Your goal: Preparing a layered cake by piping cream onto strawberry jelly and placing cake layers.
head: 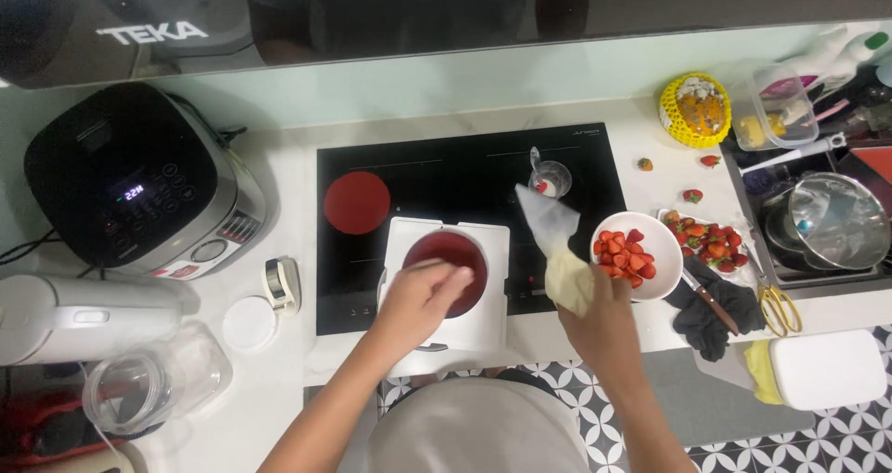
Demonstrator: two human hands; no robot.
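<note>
While the left hand [423, 292] rests with spread fingers on the rim of the red dish [446, 273], which sits on a white square scale [492, 241] at the stove's front edge, the right hand [604, 320] grips a piping bag [557, 245] (tip slanting up and left). The dish lies left of the bag, nearer the left hand.

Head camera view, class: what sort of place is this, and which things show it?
Most likely a home kitchen. A black induction hob is set into the white counter, a rice cooker stands beside it, and a sink holds pots.
</note>
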